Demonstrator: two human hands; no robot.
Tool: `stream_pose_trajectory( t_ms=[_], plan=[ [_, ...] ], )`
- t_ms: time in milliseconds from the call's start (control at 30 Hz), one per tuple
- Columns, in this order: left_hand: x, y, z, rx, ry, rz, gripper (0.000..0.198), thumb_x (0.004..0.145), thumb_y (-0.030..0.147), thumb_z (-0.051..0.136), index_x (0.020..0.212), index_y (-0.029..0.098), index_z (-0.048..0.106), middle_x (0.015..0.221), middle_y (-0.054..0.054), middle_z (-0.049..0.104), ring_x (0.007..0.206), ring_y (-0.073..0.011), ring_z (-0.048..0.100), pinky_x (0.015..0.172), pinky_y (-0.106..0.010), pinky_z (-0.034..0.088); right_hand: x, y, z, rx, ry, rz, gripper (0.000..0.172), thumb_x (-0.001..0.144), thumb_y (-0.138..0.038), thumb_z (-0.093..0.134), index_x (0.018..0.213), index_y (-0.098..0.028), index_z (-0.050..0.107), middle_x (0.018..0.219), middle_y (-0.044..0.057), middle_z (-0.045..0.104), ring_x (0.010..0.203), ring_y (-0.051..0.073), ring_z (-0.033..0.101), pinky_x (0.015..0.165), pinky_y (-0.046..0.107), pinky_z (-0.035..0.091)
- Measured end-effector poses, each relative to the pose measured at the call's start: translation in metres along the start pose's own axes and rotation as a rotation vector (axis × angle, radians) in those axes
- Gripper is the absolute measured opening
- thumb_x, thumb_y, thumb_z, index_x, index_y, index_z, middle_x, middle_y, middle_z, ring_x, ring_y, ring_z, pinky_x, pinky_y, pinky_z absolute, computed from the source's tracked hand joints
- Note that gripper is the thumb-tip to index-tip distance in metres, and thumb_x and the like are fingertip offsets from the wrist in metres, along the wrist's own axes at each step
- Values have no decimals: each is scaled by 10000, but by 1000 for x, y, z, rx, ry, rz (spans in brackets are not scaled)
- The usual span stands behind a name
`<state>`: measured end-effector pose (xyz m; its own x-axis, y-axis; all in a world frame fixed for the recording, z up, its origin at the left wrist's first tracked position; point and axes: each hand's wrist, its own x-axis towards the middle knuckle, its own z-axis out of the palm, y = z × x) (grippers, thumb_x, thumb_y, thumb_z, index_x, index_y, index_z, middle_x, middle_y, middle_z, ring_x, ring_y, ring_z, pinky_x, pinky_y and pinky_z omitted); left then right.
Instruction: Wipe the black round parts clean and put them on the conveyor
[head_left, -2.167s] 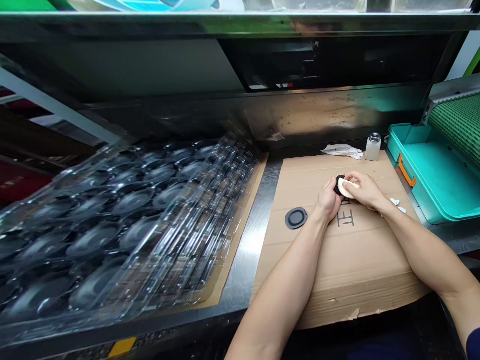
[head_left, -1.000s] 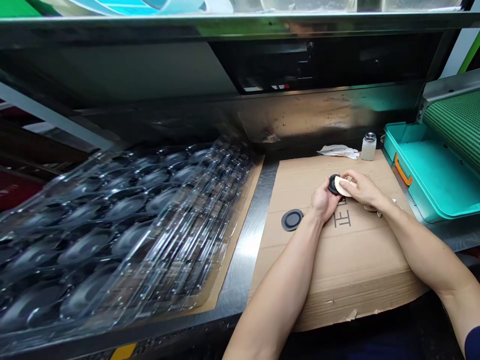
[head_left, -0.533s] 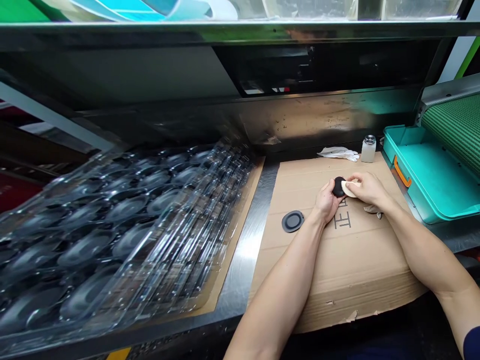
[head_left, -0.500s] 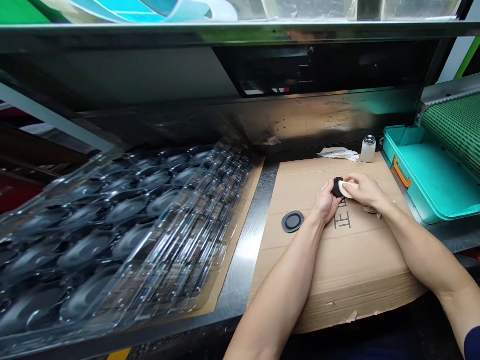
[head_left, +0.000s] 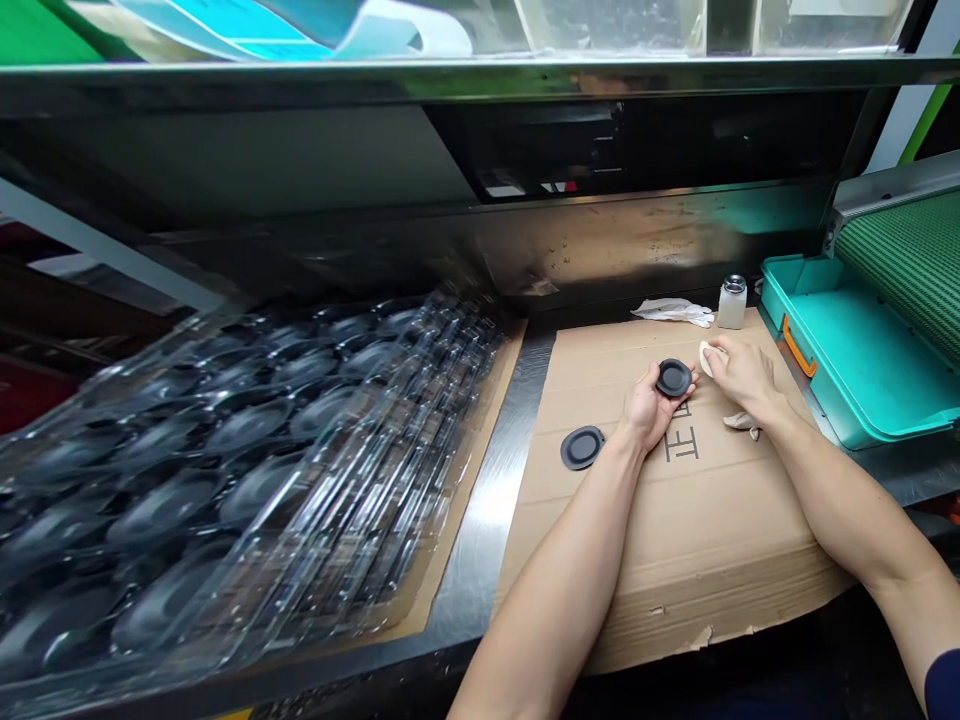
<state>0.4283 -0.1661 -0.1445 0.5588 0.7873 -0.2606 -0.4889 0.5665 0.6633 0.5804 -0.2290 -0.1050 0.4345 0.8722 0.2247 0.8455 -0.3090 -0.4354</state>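
Note:
My left hand [head_left: 649, 408] is closed around the edge of a round black disc-shaped part [head_left: 674, 378], its recessed face turned up. Just to the right, my right hand [head_left: 739, 372] pinches a cream-coloured cloth or pad [head_left: 707, 358], held apart from the disc. A second, similar black disc [head_left: 582, 447] lies flat on the cardboard [head_left: 600, 390], left of my left wrist. Beneath my right wrist a small crumpled pale scrap [head_left: 742, 423] rests on the cardboard.
Stacked clear plastic trays [head_left: 300, 480] with several black discs fill the left. At the back stand a small bottle with a metal top [head_left: 732, 302] and a white glove or cloth [head_left: 673, 312]. A teal bin [head_left: 855, 425] and a green conveyor belt [head_left: 907, 240] are at the right.
My right hand has drawn the cream pad off the disc to the right. The disc in my left hand now shows its recessed face.

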Motion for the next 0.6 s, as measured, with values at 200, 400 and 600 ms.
stream_pose_trajectory(
  t_ms=[200, 400, 600],
  plan=[
    [-6, 8, 1, -89, -53, -30, 453, 1043, 392, 316, 1098, 117, 671, 1208, -223, 734, 1195, -326, 693, 926, -460, 592, 4, 10, -8, 40, -136, -72, 475, 994, -495, 488, 1374, -238, 611, 1200, 124, 744, 1101, 317, 677, 846, 360, 481],
    [-10, 22, -2, -236, -57, -67, 381, 1015, 290, 356, 1159, 109, 659, 1241, -212, 718, 1254, -322, 668, 948, -440, 612, 2, 10, -29, -146, -158, -94, 510, 967, -547, 519, 1312, -184, 612, 1224, 177, 717, 1061, 339, 676, 806, 380, 477],
    [-8, 34, -6, -382, 6, -55, 435, 1069, 385, 324, 1257, 127, 621, 1219, -217, 695, 1242, -322, 680, 898, -413, 659, -2, 23, -55, -187, -615, -159, 301, 667, -505, 824, 850, -276, 755, 820, 27, 757, 695, 217, 667, 570, 301, 403]
  ],
)
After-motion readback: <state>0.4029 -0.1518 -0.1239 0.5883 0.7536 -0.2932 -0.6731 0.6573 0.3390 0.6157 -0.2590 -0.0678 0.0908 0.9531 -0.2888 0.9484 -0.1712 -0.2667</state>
